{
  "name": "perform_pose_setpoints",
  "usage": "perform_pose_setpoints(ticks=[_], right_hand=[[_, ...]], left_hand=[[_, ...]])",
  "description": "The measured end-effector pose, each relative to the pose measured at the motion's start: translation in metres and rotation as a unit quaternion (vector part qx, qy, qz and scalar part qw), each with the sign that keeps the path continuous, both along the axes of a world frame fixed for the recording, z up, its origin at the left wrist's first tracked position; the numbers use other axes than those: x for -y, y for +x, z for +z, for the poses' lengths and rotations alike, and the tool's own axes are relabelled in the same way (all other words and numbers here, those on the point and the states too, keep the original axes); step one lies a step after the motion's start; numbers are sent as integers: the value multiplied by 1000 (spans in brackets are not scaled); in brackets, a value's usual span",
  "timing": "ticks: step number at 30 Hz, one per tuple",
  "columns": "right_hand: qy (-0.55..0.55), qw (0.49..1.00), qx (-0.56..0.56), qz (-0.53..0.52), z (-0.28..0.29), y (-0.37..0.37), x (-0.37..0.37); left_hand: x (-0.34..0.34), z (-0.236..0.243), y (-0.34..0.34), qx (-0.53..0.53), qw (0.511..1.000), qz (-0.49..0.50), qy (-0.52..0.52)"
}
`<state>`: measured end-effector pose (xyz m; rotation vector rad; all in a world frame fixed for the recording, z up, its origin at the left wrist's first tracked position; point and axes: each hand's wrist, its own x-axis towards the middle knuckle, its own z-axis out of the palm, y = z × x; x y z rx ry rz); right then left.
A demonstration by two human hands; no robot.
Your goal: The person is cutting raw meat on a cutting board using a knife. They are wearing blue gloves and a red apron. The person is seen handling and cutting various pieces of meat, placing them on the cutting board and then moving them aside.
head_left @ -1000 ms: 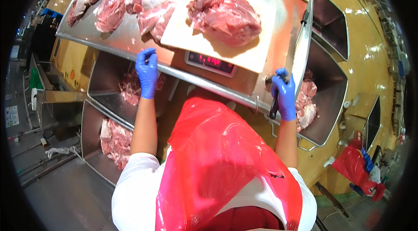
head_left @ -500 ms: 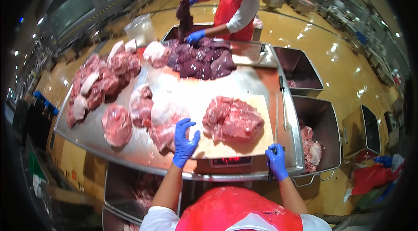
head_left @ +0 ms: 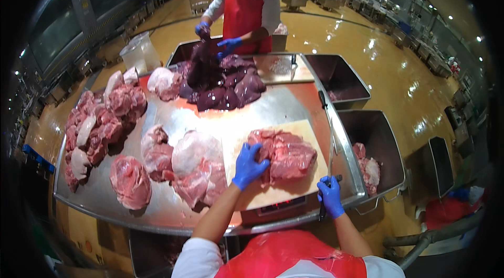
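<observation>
A large piece of raw red meat (head_left: 287,158) lies on the pale cutting board (head_left: 251,200) in front of me. My left hand (head_left: 249,165), in a blue glove, rests against the meat's left side with thumb and fingers apart. Near the table's right front edge, my gloved right hand (head_left: 330,196) is closed around the black handle of a knife (head_left: 322,211). Its thin blade seems to point away from me and is hard to make out. Left of the board sit a pale-skinned meat cut (head_left: 197,154) and a round red cut (head_left: 130,182).
A meat pile (head_left: 100,128) occupies the table's far left. Across the table, a co-worker (head_left: 244,15) handles dark liver (head_left: 226,86). A black-handled sharpening steel (head_left: 323,100) lies along the right edge. Metal bins (head_left: 386,136) stand to the right; a clear container (head_left: 140,52) stands behind.
My left hand has moved right from the pale-skinned cut onto the meat on the board. The right hand keeps the knife. The view has shifted, and the co-worker has lowered the lifted liver.
</observation>
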<state>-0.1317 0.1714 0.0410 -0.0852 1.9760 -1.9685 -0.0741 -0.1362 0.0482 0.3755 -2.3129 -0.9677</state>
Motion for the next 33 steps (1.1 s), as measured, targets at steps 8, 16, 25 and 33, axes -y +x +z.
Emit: perform_pose_setpoints(ticks=[8,16,25,33], right_hand=[[-124,992,12,-8,-34,-55,57],[-9,990,-143,12,-9,-83,124],[-141,979,95,110,-10,-74,50],[-130,989,51,41,0,-51,9]], left_hand=[[-16,4,32,-23,999,-10,25],[4,-2,34,72,984,58,150],[-13,-12,94,145,926,-23,348],[-17,4,84,17,905,-25,425]])
